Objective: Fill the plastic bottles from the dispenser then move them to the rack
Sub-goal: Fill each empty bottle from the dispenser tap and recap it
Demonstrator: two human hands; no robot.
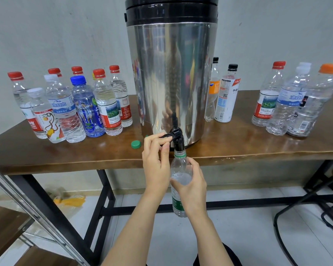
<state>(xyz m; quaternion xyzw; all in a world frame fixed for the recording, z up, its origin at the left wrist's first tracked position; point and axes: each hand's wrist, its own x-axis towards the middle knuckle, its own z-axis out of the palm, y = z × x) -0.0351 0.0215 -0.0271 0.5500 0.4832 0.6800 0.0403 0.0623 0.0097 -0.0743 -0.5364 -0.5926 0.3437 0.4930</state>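
Observation:
A tall steel dispenser (171,73) with a black lid stands on the brown table (238,146). Its black tap (178,137) juts over the table's front edge. My left hand (156,160) pinches the tap's lever between thumb and fingers. My right hand (190,181) grips a clear uncapped bottle (178,167) with a green neck ring and green label, holding its mouth right under the spout. Water stands in the bottle about level with my thumb. A loose green cap (136,144) lies on the table left of the tap.
Several capped bottles (69,108) stand in a group at the table's left. Two bottles (224,96) are just right of the dispenser, and several more (292,102) at the far right. A metal rack frame with wooden shelves (10,223) is at lower left. A black chair frame (306,208) is at lower right.

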